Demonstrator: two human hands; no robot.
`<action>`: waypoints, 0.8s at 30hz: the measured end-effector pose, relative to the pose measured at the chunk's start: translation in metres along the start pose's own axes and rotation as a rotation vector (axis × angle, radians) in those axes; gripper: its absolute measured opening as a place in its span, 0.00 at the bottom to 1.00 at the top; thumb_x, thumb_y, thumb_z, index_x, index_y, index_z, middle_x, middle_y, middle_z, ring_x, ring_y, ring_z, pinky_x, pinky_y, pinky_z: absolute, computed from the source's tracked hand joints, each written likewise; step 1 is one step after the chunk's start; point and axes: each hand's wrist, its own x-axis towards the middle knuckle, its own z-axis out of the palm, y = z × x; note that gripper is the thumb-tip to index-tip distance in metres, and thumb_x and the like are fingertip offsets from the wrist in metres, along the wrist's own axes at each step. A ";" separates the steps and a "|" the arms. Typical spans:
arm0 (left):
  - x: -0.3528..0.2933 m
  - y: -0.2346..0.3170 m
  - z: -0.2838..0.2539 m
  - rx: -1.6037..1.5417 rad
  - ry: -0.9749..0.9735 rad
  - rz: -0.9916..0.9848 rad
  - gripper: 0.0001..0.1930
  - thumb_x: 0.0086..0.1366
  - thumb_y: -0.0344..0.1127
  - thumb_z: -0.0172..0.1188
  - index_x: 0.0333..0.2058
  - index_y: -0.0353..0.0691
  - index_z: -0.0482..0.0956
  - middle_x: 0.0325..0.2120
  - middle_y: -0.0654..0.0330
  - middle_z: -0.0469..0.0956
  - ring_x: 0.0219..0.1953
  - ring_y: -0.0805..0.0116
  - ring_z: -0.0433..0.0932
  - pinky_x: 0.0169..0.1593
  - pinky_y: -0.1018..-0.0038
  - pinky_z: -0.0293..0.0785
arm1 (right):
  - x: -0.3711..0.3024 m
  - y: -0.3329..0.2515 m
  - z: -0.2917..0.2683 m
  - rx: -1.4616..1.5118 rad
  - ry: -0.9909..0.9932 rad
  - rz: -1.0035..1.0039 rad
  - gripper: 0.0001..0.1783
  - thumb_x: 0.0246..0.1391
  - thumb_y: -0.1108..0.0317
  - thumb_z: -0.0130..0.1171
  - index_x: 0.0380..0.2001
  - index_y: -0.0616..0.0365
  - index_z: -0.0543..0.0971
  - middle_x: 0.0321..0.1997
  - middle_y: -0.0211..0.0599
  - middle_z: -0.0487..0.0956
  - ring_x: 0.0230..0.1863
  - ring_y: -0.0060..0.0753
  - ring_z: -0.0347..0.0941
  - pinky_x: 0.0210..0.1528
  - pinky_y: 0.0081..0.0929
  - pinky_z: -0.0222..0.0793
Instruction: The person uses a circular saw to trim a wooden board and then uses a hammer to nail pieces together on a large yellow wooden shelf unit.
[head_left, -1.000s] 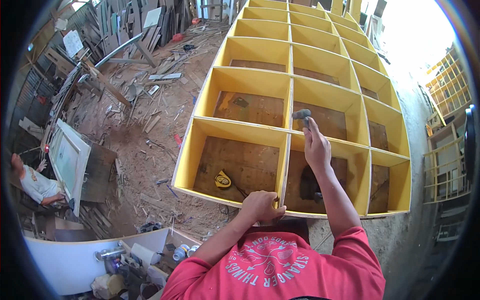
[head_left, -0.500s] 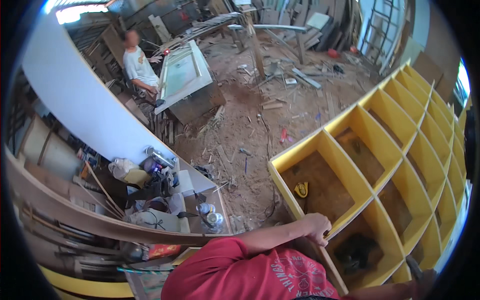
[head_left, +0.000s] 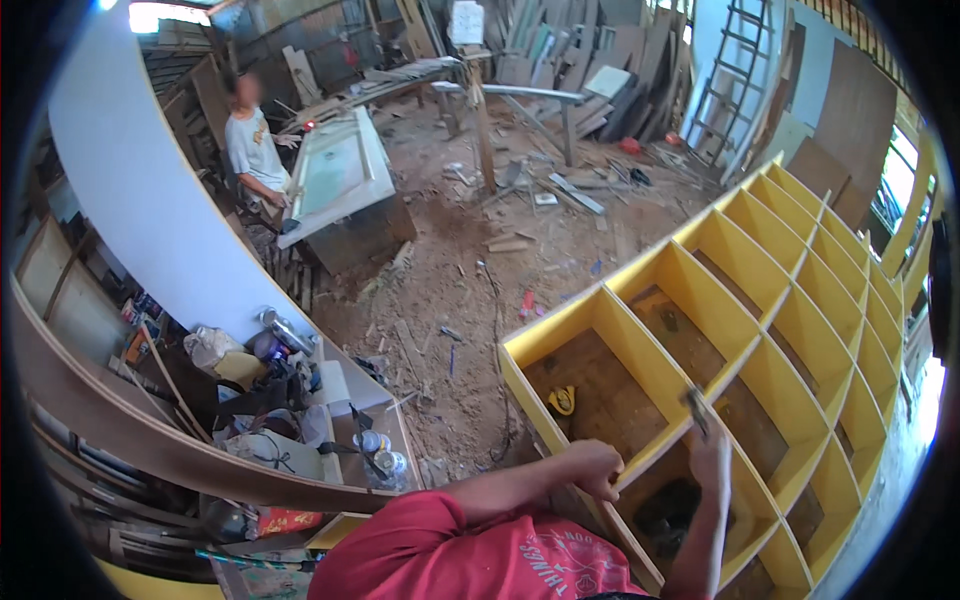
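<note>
A large yellow wooden shelf frame [head_left: 648, 461], divided into many compartments, lies at my right. My left hand [head_left: 598, 468] is closed at the junction of its near edge board and a divider; whatever the fingers pinch there is hidden. Raised above the frame, my right hand [head_left: 712, 446] grips a hammer [head_left: 694, 404], whose head points away from me. A yellow tape measure [head_left: 562, 401] lies inside the nearest corner compartment, beyond my left hand. Something black [head_left: 668, 508] sits in the compartment below my hands, too dim to name.
A curved white panel [head_left: 140, 180] stands at left, beside a bench with jars [head_left: 388, 462], bags and a flask [head_left: 285, 330]. Wood scraps and a cable [head_left: 497, 350] litter the dirt floor. Far left, a person [head_left: 255, 150] stands at a door-like panel [head_left: 335, 175]. A ladder [head_left: 728, 85] leans at back right.
My right hand has come up from the lower right with the hammer, toward my left hand. My left hand stays at the frame's edge. The whole view has shifted slightly.
</note>
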 end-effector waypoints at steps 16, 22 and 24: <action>-0.010 0.013 0.007 0.050 -0.003 -0.038 0.26 0.52 0.60 0.69 0.36 0.41 0.87 0.33 0.47 0.87 0.40 0.43 0.87 0.46 0.51 0.82 | 0.000 -0.057 -0.020 0.357 -0.088 0.081 0.09 0.63 0.68 0.63 0.44 0.60 0.79 0.23 0.31 0.71 0.24 0.21 0.69 0.27 0.29 0.68; -0.002 0.005 -0.001 0.040 -0.054 -0.040 0.23 0.55 0.62 0.73 0.42 0.55 0.91 0.37 0.56 0.89 0.43 0.49 0.88 0.48 0.54 0.83 | -0.041 0.060 -0.025 -0.095 0.227 0.106 0.20 0.70 0.60 0.61 0.61 0.53 0.79 0.48 0.57 0.86 0.52 0.64 0.83 0.51 0.49 0.77; -0.003 0.015 -0.016 0.076 -0.140 -0.147 0.26 0.55 0.67 0.70 0.45 0.58 0.90 0.39 0.58 0.89 0.45 0.50 0.88 0.50 0.55 0.83 | -0.040 0.074 -0.014 -0.116 0.316 0.139 0.21 0.70 0.59 0.60 0.63 0.51 0.78 0.49 0.59 0.85 0.53 0.67 0.81 0.52 0.50 0.77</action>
